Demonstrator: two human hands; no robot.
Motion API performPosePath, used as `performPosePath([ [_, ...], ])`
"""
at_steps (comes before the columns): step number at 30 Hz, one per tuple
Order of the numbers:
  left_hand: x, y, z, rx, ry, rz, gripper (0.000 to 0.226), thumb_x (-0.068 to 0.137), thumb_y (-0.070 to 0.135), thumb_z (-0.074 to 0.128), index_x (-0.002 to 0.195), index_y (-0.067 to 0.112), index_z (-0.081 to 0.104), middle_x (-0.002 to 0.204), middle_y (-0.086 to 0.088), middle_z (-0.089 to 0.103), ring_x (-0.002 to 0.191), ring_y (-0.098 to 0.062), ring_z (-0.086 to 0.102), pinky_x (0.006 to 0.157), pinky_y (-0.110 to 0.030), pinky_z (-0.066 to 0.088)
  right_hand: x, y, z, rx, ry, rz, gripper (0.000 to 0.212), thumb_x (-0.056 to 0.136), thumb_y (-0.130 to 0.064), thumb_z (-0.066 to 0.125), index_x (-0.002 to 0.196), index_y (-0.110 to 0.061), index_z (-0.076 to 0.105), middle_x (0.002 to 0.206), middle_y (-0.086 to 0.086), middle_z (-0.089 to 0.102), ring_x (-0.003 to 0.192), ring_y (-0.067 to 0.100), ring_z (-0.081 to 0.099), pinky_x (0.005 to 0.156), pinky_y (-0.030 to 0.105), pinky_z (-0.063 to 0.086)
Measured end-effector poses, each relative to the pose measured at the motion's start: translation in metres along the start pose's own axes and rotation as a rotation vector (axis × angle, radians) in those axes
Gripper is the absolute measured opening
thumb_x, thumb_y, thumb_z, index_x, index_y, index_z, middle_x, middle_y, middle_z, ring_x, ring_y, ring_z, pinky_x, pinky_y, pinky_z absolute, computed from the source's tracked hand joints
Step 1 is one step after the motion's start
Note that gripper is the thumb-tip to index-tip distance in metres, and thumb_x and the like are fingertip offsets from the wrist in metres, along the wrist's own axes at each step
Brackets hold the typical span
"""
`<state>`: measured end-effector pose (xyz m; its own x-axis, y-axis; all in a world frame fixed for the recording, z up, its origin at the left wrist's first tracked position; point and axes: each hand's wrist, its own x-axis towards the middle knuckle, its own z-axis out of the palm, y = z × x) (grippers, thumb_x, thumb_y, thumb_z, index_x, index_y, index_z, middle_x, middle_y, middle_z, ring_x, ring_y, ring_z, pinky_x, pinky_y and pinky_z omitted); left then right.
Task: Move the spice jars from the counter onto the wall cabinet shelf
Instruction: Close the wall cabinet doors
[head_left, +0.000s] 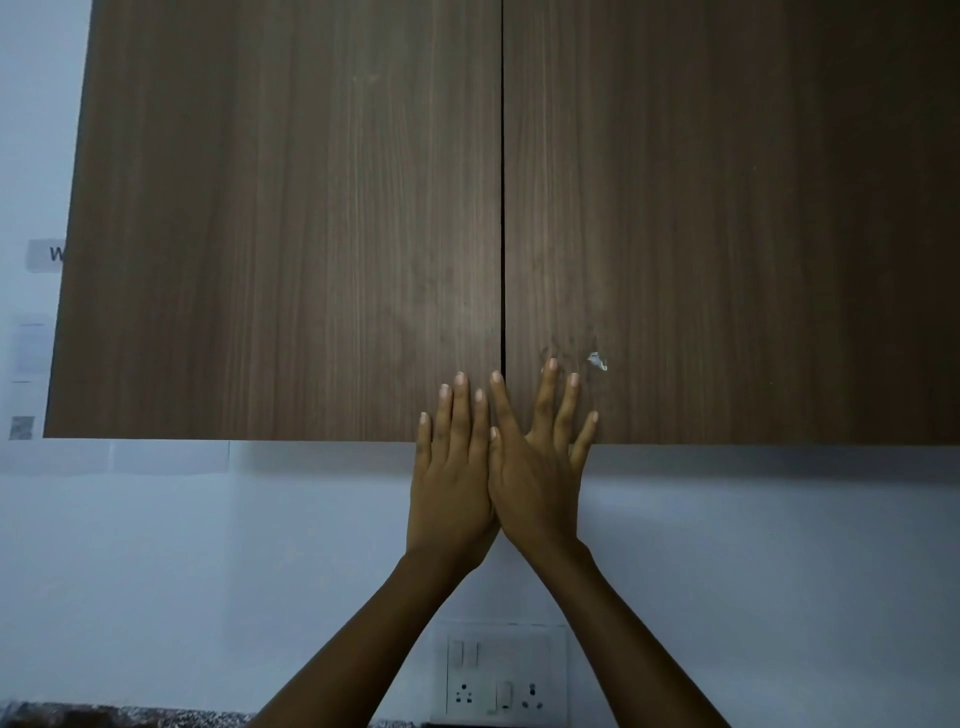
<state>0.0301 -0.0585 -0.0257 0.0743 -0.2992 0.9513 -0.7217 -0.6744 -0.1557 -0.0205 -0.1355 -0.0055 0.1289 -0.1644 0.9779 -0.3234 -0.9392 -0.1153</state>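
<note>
The wall cabinet fills the upper view with its two brown wood-grain doors, the left door (280, 223) and the right door (727, 223), both closed with a thin gap between them. My left hand (452, 467) lies flat with straight fingers against the bottom corner of the left door. My right hand (540, 462) lies beside it, fingers spread, on the bottom corner of the right door. The two hands touch at the thumbs. Neither hand holds anything. No spice jar is in view, and the shelf is hidden behind the doors.
A white wall runs below the cabinet. A white switch and socket plate (506, 670) sits on it at the bottom centre. A strip of speckled counter (104, 716) shows at the bottom left. Paper notices (31, 353) hang left of the cabinet.
</note>
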Motion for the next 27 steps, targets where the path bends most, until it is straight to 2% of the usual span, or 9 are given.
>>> performPosePath([
  [4,-0.004,-0.001,0.004,-0.007,-0.005,0.001,0.077,0.091,0.046,0.034,0.147,-0.001,0.01,0.156,-0.021,0.007,0.144,-0.034,0.005,0.114,-0.049,0.012,-0.004,0.004,0.002,-0.059,-0.013,-0.031,0.056,0.098,-0.043,-0.001,0.147,-0.027,0.02,0.154,0.014,0.009,0.142,0.035,0.008,0.111,0.054,0.006],
  [10,-0.003,-0.002,0.003,-0.021,-0.014,0.003,0.078,0.09,0.046,0.036,0.147,0.0,0.011,0.156,-0.02,0.006,0.145,-0.033,0.004,0.115,-0.048,0.011,-0.004,0.004,0.001,-0.073,-0.007,-0.038,0.056,0.098,-0.043,-0.001,0.147,-0.026,0.02,0.154,0.016,0.012,0.141,0.035,0.011,0.11,0.055,0.009],
  [14,-0.002,-0.006,-0.003,-0.055,-0.033,0.015,0.082,0.086,0.046,0.04,0.148,0.001,0.012,0.156,-0.019,0.005,0.145,-0.031,0.002,0.115,-0.047,0.01,-0.004,0.006,-0.001,-0.096,-0.028,-0.063,0.055,0.095,-0.045,0.021,0.146,-0.026,0.023,0.154,0.017,0.014,0.141,0.036,0.011,0.112,0.058,0.012],
  [17,-0.006,-0.006,-0.007,-0.039,-0.084,0.022,0.085,0.082,0.048,0.039,0.148,0.003,0.013,0.157,-0.018,0.004,0.145,-0.032,0.002,0.115,-0.048,0.011,-0.015,0.014,-0.002,-0.124,-0.086,-0.151,0.066,0.09,-0.056,0.025,0.147,-0.026,0.017,0.155,0.015,0.011,0.142,0.036,0.006,0.112,0.059,0.008],
  [22,-0.029,-0.001,-0.009,-0.005,-0.178,0.017,0.1,0.073,0.04,0.071,0.148,0.006,0.015,0.155,-0.019,0.012,0.143,-0.033,0.008,0.112,-0.053,0.022,-0.039,0.027,-0.007,-0.132,-0.145,-0.224,0.076,0.083,-0.063,0.028,0.148,-0.024,0.014,0.155,0.017,0.005,0.142,0.036,0.002,0.109,0.056,0.01],
  [25,-0.028,0.003,-0.014,0.041,-0.227,-0.003,0.102,0.065,0.031,0.077,0.146,0.004,0.021,0.154,-0.021,0.016,0.142,-0.037,0.013,0.109,-0.057,0.027,-0.04,0.022,-0.012,-0.2,-0.214,-0.187,0.085,0.078,-0.069,0.028,0.148,-0.022,0.013,0.155,0.018,0.006,0.142,0.038,0.003,0.109,0.059,0.01],
  [27,-0.025,0.004,-0.022,0.026,-0.268,-0.007,0.105,0.065,0.03,0.077,0.147,0.006,0.016,0.154,-0.021,0.016,0.142,-0.037,0.014,0.108,-0.057,0.028,-0.039,0.019,-0.017,-0.231,-0.25,-0.173,0.089,0.076,-0.072,0.03,0.148,-0.022,0.015,0.155,0.018,0.008,0.142,0.039,0.006,0.107,0.061,0.008],
])
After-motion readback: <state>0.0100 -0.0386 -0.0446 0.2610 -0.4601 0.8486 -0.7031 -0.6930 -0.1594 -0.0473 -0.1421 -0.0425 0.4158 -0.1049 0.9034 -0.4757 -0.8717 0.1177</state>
